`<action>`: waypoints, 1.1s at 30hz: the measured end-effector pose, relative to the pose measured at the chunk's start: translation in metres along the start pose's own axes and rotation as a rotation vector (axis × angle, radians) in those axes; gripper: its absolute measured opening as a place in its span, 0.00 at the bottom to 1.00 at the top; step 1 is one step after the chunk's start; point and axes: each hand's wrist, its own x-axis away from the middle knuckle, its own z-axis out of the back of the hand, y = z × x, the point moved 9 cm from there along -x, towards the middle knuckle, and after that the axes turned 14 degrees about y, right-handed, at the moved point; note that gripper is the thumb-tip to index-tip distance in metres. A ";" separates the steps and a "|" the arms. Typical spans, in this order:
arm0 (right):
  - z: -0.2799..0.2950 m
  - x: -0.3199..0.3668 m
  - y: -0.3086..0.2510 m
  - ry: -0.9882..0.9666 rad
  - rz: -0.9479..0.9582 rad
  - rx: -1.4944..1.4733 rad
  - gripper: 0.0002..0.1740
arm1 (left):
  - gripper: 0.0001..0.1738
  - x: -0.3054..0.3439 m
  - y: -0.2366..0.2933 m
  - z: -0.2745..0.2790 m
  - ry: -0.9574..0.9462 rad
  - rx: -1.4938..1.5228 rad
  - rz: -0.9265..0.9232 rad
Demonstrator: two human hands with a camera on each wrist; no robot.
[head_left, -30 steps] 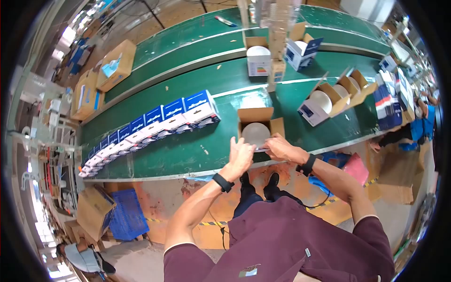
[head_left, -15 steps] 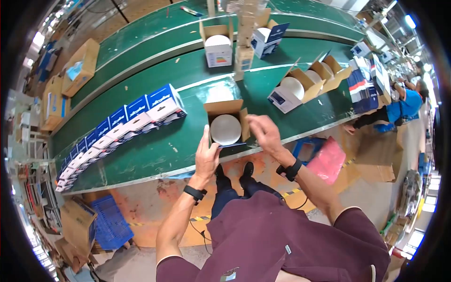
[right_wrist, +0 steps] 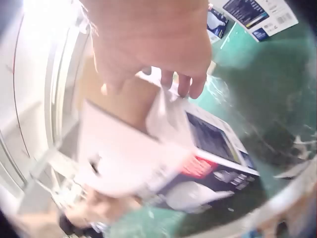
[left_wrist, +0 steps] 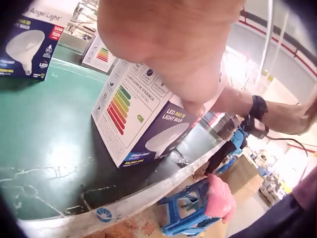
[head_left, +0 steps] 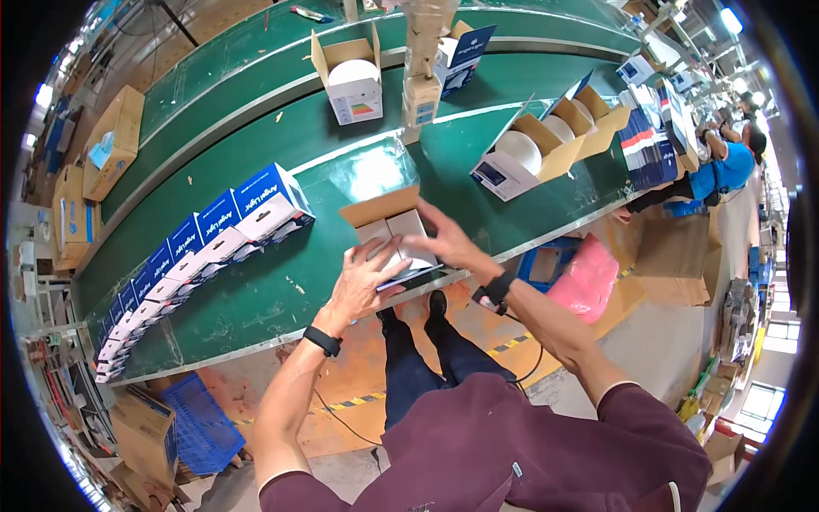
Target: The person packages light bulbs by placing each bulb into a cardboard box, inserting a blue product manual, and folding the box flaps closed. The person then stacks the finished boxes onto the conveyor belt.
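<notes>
A light bulb box point(head_left: 386, 204) stands at the near edge of the green table, its tall flap upright at the back. Two white side flaps point(head_left: 405, 224) lie folded inward over its mouth, hiding the bulb. My left hand point(head_left: 363, 277) lies across the box's left and front side, fingers spread over the flaps. From the right, my right hand point(head_left: 450, 245) reaches over with its fingers on the right flap. In the left wrist view the printed box point(left_wrist: 119, 114) sits below the left hand point(left_wrist: 163, 44). In the right wrist view the right hand's fingertips point(right_wrist: 183, 87) touch the white flap.
A row of closed bulb boxes point(head_left: 205, 235) runs along the table's left. Open boxes point(head_left: 508, 183) with white bulbs stand at the right, another box point(head_left: 358, 111) behind. A wrapped post point(head_left: 422, 68) rises at the back. Below are a pink bag point(head_left: 589, 277) and a seated person point(head_left: 721, 171) farther right.
The side flaps, open around the visible bulb before, now cover it. My left hand has moved onto the box top, and the right hand from beside the box onto its right flap.
</notes>
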 end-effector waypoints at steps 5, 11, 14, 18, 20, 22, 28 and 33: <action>-0.017 -0.045 -0.077 -0.551 -0.170 0.165 0.26 | 0.34 0.006 -0.004 -0.011 0.034 -0.006 0.028; -0.046 0.004 -0.071 -0.804 0.367 0.725 0.48 | 0.32 0.023 -0.018 -0.021 0.122 0.072 0.118; -0.049 0.011 -0.079 -0.754 0.450 0.776 0.43 | 0.35 0.024 -0.016 -0.018 0.117 0.030 0.097; -0.044 0.012 -0.087 -0.725 0.668 0.622 0.32 | 0.36 0.023 -0.015 -0.016 0.086 0.056 0.084; -0.041 0.015 -0.084 -0.706 0.687 0.514 0.26 | 0.35 0.024 -0.013 -0.013 0.107 0.061 0.132; -0.042 0.027 -0.081 -0.680 0.862 0.523 0.25 | 0.33 0.024 -0.009 -0.006 0.159 0.030 0.124; -0.037 0.032 -0.053 -0.638 0.752 0.363 0.17 | 0.36 0.074 0.003 0.001 0.585 -0.012 0.596; -0.024 0.030 -0.057 -0.766 0.649 0.323 0.25 | 0.35 0.057 -0.012 -0.003 0.371 -0.038 0.364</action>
